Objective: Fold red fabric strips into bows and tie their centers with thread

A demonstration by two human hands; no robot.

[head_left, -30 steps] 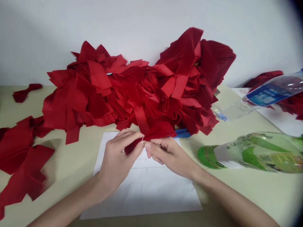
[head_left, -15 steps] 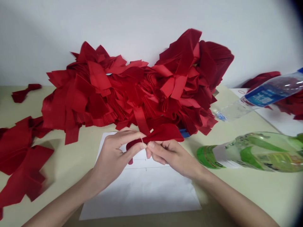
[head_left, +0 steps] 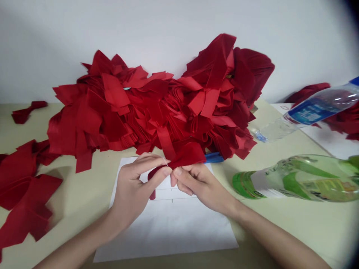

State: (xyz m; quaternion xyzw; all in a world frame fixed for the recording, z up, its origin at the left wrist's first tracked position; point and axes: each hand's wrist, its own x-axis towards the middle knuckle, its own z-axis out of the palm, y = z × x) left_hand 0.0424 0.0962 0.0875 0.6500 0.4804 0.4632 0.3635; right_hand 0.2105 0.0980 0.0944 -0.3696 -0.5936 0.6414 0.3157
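A: Fig., centre of frame: what do the hands hold?

B: Left hand and right hand meet at mid-frame, both pinching one red fabric piece. Left thumb and forefinger fingers pressed together on the gathered middle; right fingertips pinch it just beside them. A thin pale thread or band shows at the pinch pt; can't tell which.

A: Where's the piece rel. to the rest?

B: Held just above the white paper sheet, which lies flat on the bench, lower centre. One end fans out to the right, the other hangs down-left under the left fingers. It sits right in front of the big red fabric pile, which fills upper centre against the wall.

A: Other items?

B: Blue object at the pile's lower edge, mostly hidden. Green-label bottle lying on its side, right of frame. Clear blue-label bottle, upper right, tilted. Loose red pieces at left edge, well apart from the hands.
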